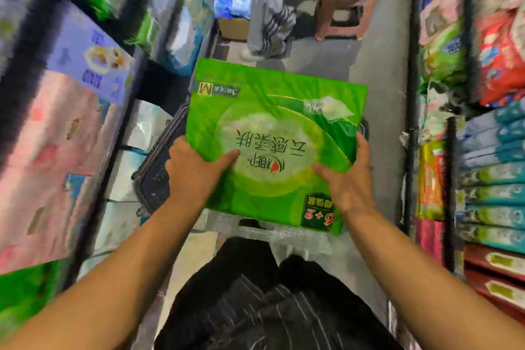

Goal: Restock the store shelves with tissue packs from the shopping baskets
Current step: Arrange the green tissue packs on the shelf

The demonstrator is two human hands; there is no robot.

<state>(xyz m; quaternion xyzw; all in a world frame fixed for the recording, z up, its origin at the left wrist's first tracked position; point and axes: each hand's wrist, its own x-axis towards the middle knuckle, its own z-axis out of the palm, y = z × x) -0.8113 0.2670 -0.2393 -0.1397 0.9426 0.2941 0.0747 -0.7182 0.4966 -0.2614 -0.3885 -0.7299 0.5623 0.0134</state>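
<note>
While I face down the aisle point(377, 51), both hands hold one green tissue pack point(272, 136).
Left arm reaches forward, left hand point(196, 170) gripping the near-left edge, thumb on the face, above a dark basket point(159, 170). Pack face-up, print upside down to me; long axis unclear. My right hand point(346, 179) curls round the right edge.
</note>
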